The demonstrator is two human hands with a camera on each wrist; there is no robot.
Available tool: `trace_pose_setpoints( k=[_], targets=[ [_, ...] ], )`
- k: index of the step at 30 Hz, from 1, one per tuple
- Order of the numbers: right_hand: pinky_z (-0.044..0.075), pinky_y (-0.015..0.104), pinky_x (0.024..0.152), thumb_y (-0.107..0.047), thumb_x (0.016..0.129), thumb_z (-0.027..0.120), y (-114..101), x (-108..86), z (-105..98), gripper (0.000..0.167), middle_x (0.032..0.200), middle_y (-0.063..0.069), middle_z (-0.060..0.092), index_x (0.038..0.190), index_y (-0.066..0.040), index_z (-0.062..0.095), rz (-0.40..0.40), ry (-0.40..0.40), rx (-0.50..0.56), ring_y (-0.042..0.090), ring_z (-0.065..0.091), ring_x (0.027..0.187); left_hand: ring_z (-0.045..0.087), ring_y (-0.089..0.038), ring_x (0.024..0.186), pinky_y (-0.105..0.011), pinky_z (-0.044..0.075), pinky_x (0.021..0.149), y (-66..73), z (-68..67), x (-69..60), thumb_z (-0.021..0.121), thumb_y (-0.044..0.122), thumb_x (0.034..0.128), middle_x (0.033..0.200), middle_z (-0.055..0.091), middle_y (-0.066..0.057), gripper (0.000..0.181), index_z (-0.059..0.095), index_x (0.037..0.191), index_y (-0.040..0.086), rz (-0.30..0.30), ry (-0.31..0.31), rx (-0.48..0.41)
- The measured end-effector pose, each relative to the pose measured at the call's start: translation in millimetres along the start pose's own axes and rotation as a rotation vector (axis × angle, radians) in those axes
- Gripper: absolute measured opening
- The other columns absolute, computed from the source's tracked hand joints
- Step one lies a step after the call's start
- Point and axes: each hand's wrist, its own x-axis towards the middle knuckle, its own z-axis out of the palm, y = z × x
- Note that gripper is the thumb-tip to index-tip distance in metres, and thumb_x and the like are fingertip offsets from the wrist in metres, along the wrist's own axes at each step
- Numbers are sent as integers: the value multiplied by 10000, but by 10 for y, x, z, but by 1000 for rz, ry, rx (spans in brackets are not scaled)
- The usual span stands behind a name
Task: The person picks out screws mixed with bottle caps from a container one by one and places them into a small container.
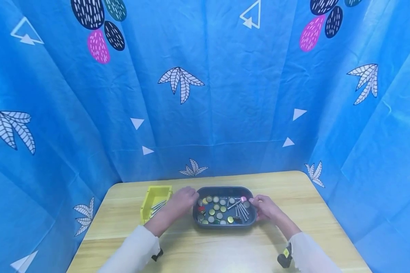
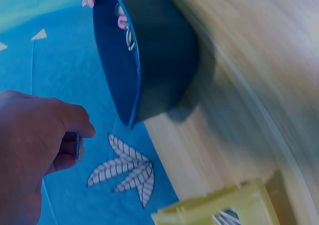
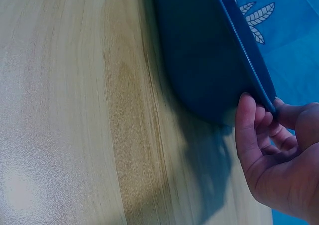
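Note:
The right hand (image 1: 264,207) (image 3: 279,160) pinches the right end of a dark grey-blue tray (image 1: 222,226) (image 2: 169,56) (image 3: 209,51), thumb over the rim and fingers beneath. Inside the tray lie several round caps (image 1: 212,212), several long metal screws (image 1: 242,211) at the right, and a pink piece (image 1: 243,198). The left hand (image 1: 182,201) (image 2: 40,140) is at the tray's left end; a short threaded metal piece (image 2: 79,148) is pinched in its curled fingers, mostly hidden by them. In the left wrist view a gap separates this hand from the tray.
Left of the tray stands a yellow bin (image 1: 145,204) (image 2: 266,200) with several metal screws (image 1: 158,205) inside, partly behind the left forearm. Blue patterned cloth (image 1: 225,113) hangs around the back and sides of the light wooden table (image 1: 276,182).

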Motion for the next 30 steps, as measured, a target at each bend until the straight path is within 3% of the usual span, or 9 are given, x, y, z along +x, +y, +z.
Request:
trace_pose_setpoints(
  k=[6, 13, 21, 25, 30],
  targets=[
    [603, 340, 595, -198, 1072, 533, 10, 11, -5, 250, 879, 153, 628, 1019, 46, 531, 5, -1, 7, 210, 621, 674, 670, -181, 899, -300, 626, 815, -176, -30, -217, 730, -34, 856, 967, 717, -51, 217, 713, 1037, 85, -74, -52, -22],
    [596, 345, 590, -214, 1071, 540, 17, 14, -19, 265, 879, 146, 625, 1022, 46, 533, -6, 2, -2, 210, 616, 673, 663, -180, 853, -294, 623, 787, -388, 45, -461, 744, -119, 769, 919, 702, -51, 293, 702, 979, 80, -146, -52, -56],
    [599, 345, 590, -223, 1069, 544, -4, 10, -11, 273, 896, 157, 633, 1025, 46, 537, -7, 3, -14, 207, 619, 670, 684, -190, 839, -317, 629, 738, -519, 144, -706, 713, -109, 828, 887, 714, -56, 207, 716, 923, 75, -321, -28, -166],
    [592, 338, 587, -219, 1070, 543, -13, 6, -4, 265, 893, 148, 627, 1030, 43, 538, 3, 6, -14, 199, 611, 666, 644, -199, 767, -346, 607, 651, -550, 201, -826, 671, -125, 816, 822, 674, -81, 183, 680, 876, 48, -392, -22, -158],
    [590, 336, 582, -227, 1068, 549, 1, 17, -4, 267, 863, 126, 612, 1021, 35, 539, -5, 9, -25, 192, 606, 651, 642, -207, 726, -353, 602, 630, -586, 278, -944, 644, -160, 789, 813, 684, -114, 207, 686, 878, 23, -485, -47, -166]
  ],
)
